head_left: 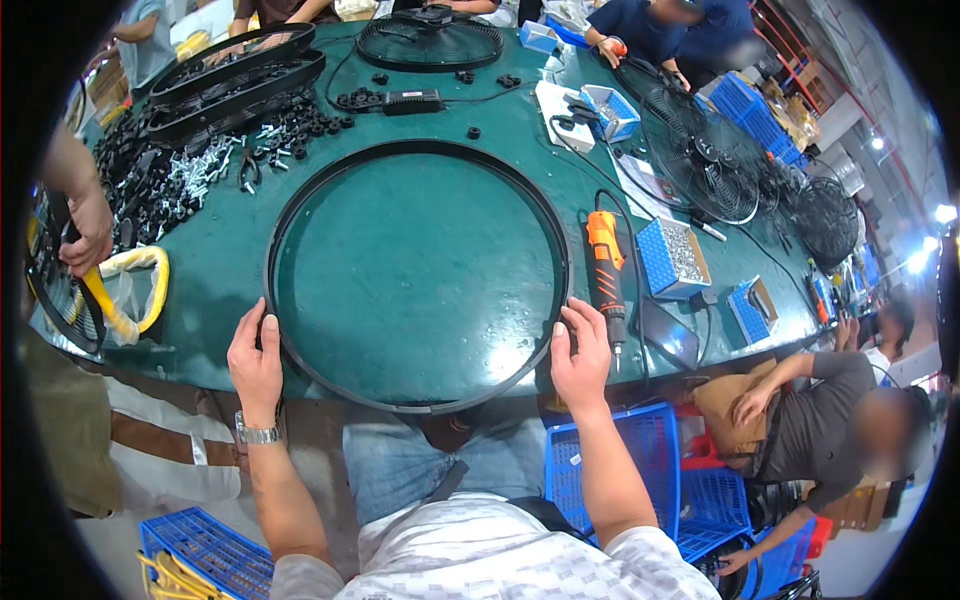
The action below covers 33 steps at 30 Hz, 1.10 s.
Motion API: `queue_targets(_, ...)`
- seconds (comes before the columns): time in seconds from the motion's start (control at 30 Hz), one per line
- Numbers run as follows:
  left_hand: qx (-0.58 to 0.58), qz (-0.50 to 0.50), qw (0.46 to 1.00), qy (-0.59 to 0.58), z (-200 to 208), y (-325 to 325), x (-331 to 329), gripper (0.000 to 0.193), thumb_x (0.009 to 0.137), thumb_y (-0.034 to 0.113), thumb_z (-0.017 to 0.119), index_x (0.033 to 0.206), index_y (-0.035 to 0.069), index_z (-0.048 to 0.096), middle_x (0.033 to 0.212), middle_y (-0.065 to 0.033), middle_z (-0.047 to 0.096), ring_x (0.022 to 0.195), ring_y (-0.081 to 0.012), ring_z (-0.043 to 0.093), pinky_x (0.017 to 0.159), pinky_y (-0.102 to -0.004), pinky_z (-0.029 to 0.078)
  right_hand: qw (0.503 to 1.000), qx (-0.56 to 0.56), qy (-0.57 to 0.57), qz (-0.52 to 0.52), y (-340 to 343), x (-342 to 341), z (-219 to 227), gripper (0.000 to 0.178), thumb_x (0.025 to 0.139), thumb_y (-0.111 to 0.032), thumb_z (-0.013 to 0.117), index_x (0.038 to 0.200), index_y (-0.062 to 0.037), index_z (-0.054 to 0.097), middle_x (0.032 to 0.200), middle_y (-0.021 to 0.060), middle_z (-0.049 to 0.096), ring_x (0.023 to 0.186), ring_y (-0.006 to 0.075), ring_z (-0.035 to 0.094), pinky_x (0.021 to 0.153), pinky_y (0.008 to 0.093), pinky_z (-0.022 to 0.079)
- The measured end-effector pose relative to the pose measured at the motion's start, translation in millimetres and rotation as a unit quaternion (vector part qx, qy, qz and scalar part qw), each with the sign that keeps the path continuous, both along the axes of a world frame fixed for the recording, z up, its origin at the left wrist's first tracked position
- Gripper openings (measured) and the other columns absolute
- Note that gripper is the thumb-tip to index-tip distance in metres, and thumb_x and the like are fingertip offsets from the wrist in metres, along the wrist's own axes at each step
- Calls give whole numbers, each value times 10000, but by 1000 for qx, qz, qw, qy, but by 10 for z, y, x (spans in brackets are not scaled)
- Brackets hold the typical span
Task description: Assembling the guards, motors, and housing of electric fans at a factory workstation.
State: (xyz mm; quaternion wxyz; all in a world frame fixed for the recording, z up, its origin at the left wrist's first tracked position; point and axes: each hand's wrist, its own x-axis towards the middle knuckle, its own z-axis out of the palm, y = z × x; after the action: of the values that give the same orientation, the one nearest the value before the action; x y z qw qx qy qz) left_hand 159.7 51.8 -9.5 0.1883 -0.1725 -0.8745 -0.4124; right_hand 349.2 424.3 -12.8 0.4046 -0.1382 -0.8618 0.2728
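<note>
A large black ring [415, 149] lies on the green tabletop in front of me, its near edge reaching past the table's edge above my lap. My left hand [257, 358] grips the ring at its lower left, thumb on the inner side and fingers outside. On the opposite side, my right hand [582, 352] holds it the same way. An orange and black electric screwdriver [606, 265] lies just right of my right hand, its bit pointing toward me. Left of the ring is a yellow-rimmed loop with clear plastic [150, 300], near another person's hand [90, 228].
Loose screws [205, 165] and small black parts are piled at the back left. Black fan grilles [430, 42] lie at the far side and right. A blue box of screws [672, 258] and a dark phone-like device [668, 335] sit at right. Blue crates [612, 460] stand below the table.
</note>
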Motion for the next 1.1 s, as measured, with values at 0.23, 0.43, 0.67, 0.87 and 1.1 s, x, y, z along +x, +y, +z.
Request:
queue_targets(0.23, 0, -7, 1000, 1, -7, 7, -3, 368, 992, 231, 553, 1215, -54, 619, 1158, -196, 667, 1051, -322, 644, 932, -364, 478, 999, -20, 18, -18, 33, 39, -16, 223, 898, 8, 586, 1115, 57, 608, 1131, 192, 606, 849, 262, 650, 753, 336, 547)
queue_targets(0.43, -6, -13, 1000, 12, -21, 10, 5, 357, 986, 217, 563, 1220, -47, 620, 1164, -198, 666, 1062, -318, 643, 933, -366, 477, 999, -12, 16, -28, 66, 32, -22, 216, 909, 30, 528, 1108, 58, 607, 1054, 206, 627, 916, 342, 651, 817, 381, 538)
queue_targets(0.67, -3, 2, 1000, -12, -36, 24, -16, 354, 979, 217, 576, 1217, -40, 628, 1181, -204, 661, 1077, -320, 638, 943, -364, 474, 999, -25, -3, -38, 68, 52, -19, 213, 888, 36, 541, 1084, 48, 624, 1040, 203, 640, 931, 361, 650, 815, 395, 527)
queue_targets(0.87, -3, -8, 1000, 9, -21, 16, -8, 358, 976, 224, 586, 1199, -53, 630, 1156, -210, 664, 1049, -327, 645, 929, -364, 481, 999, -5, 6, -34, 35, 25, 5, 201, 894, 24, 542, 1077, 44, 623, 1018, 204, 641, 907, 366, 648, 802, 400, 526)
queue_targets(1.1, 1, 6, 1000, 7, 8, 46, 14, 373, 974, 246, 592, 1186, -58, 631, 1136, -203, 671, 1036, -325, 651, 920, -359, 484, 1000, 3, 4, -30, 32, 23, 12, 205, 888, 36, 545, 1079, 44, 617, 1003, 202, 635, 883, 357, 645, 781, 396, 528)
